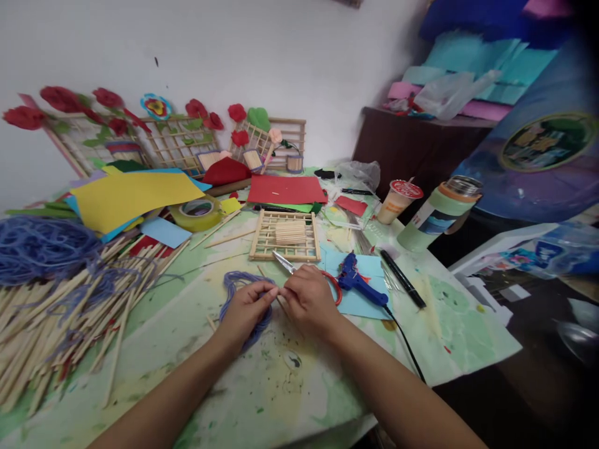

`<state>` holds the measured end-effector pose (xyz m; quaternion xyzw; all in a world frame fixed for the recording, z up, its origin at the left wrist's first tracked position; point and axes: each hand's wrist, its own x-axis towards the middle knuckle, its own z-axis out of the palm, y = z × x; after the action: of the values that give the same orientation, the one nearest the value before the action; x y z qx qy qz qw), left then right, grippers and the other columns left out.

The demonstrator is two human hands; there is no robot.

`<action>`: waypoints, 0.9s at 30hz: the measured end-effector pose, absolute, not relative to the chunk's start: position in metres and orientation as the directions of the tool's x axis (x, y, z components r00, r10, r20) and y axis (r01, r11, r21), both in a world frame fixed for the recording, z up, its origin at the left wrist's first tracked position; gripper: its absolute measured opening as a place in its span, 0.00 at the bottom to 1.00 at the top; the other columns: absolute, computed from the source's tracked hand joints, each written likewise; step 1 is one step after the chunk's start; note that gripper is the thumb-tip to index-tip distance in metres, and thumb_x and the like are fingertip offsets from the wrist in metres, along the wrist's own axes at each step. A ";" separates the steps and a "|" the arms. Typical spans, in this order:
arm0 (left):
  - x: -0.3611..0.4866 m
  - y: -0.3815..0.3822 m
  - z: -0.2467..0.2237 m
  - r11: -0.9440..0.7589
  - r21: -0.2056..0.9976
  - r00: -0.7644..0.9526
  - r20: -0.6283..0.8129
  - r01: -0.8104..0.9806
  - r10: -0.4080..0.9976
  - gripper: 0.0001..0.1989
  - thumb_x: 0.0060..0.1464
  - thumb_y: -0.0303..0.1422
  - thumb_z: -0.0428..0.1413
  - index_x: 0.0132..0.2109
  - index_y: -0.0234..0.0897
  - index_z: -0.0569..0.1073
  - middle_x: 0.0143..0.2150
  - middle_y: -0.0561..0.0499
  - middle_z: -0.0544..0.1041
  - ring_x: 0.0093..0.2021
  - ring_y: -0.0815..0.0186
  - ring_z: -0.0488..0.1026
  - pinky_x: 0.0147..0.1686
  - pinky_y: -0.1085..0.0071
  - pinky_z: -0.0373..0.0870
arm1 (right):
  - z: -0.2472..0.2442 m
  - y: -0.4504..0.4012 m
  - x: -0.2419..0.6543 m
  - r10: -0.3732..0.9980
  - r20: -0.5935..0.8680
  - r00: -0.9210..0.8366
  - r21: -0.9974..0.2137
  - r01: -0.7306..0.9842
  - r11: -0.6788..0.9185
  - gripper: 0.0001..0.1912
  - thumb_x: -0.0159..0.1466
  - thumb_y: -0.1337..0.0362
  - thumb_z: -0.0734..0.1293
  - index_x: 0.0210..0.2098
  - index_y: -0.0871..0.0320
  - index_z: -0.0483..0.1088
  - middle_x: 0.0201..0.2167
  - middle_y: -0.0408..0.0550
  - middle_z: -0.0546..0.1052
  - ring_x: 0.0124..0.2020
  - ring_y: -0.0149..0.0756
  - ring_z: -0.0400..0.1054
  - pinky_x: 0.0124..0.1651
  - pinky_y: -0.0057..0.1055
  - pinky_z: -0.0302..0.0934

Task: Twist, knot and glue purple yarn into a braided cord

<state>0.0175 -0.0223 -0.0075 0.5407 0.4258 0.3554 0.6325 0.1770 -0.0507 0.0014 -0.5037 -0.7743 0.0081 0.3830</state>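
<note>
At twelve o'clock, the frame (306, 257) looks built, panel (291, 233) on; left hand (248, 307) and right hand (311, 296) grips apparently pinch an unattached stick (262, 273).

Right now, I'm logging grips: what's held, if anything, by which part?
Apparently a thin stick, pinched partway along by left hand and right hand; exact grip hidden.

A lidded drink cup (394, 208) and a green bottle (431, 219) stand along the tabletop's (461, 346) right edge; a clear plastic bag (364, 174) lies near its far right corner.
</note>
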 end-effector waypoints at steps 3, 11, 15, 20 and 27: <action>0.017 -0.024 -0.007 0.008 0.994 0.350 -0.047 0.113 0.935 0.13 0.48 0.41 0.60 0.35 0.35 0.75 0.24 0.53 0.70 0.24 0.71 0.63 0.22 0.77 0.56 | 0.003 -0.052 0.177 0.824 0.537 -0.178 -0.458 0.759 0.463 0.21 0.66 0.62 0.57 0.17 0.59 0.61 0.17 0.43 0.64 0.25 0.32 0.56 0.32 0.31 0.48; 0.017 -0.026 0.000 -0.183 0.965 0.371 0.104 0.185 0.923 0.05 0.48 0.33 0.60 0.31 0.37 0.79 0.31 0.48 0.78 0.34 0.64 0.72 0.38 0.71 0.65 | -0.003 -0.050 0.177 0.905 0.423 -0.032 -0.648 0.688 0.327 0.34 0.69 0.49 0.46 0.15 0.58 0.62 0.16 0.46 0.66 0.21 0.32 0.58 0.28 0.30 0.48; 0.018 -0.024 -0.002 0.023 0.999 0.273 -0.033 0.041 0.962 0.08 0.47 0.36 0.61 0.30 0.34 0.76 0.22 0.52 0.70 0.23 0.71 0.65 0.23 0.77 0.59 | 0.000 -0.047 0.188 0.876 0.476 0.076 -0.634 0.720 0.282 0.35 0.69 0.48 0.46 0.21 0.59 0.71 0.19 0.49 0.71 0.26 0.35 0.65 0.32 0.32 0.52; 0.018 -0.022 -0.004 0.292 0.946 0.295 -0.241 -0.141 0.925 0.17 0.43 0.42 0.64 0.32 0.32 0.71 0.15 0.63 0.51 0.15 0.78 0.44 0.15 0.79 0.40 | 0.009 -0.043 0.200 0.821 0.565 0.078 -0.577 0.749 0.326 0.19 0.67 0.54 0.58 0.44 0.60 0.73 0.30 0.50 0.75 0.35 0.41 0.66 0.40 0.36 0.58; 0.017 -0.023 -0.003 0.356 0.918 0.387 -0.269 -0.175 0.882 0.18 0.43 0.42 0.64 0.30 0.33 0.68 0.15 0.63 0.51 0.15 0.79 0.44 0.15 0.80 0.38 | 0.004 -0.046 0.183 0.767 0.569 -0.298 -0.366 0.743 0.561 0.14 0.63 0.60 0.65 0.46 0.58 0.72 0.37 0.53 0.76 0.41 0.42 0.65 0.44 0.38 0.58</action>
<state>0.0174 -0.0234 -0.0025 0.4295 0.4115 0.3706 0.7134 0.1827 -0.0464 0.0040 -0.4684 -0.8055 0.0166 0.3626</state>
